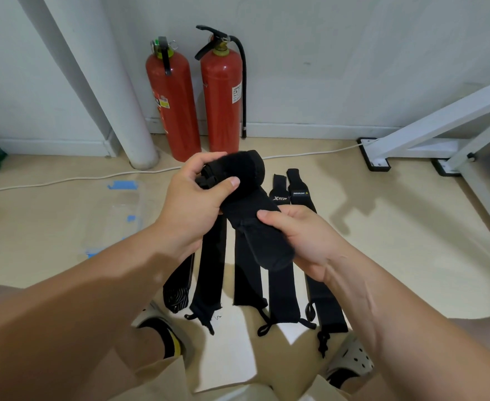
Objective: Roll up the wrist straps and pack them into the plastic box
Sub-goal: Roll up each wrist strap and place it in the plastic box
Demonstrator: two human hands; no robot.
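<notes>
I hold one black wrist strap (248, 198) in the air above the floor. My left hand (197, 198) grips its rolled upper end, thumb across the roll. My right hand (304, 238) holds the loose lower end, fingers curled round it. Below them several more black wrist straps (248, 273) lie flat side by side on the floor, with thin loops at their near ends. A clear plastic box (116, 215) with blue clips sits on the floor to the left, partly hidden by my left forearm.
Two red fire extinguishers (223, 96) stand against the wall behind the straps. A white pipe (139, 134) rises at the left. A white cable (73, 179) runs along the floor. A white metal frame (440, 131) stands at the right. My feet are near the straps' lower ends.
</notes>
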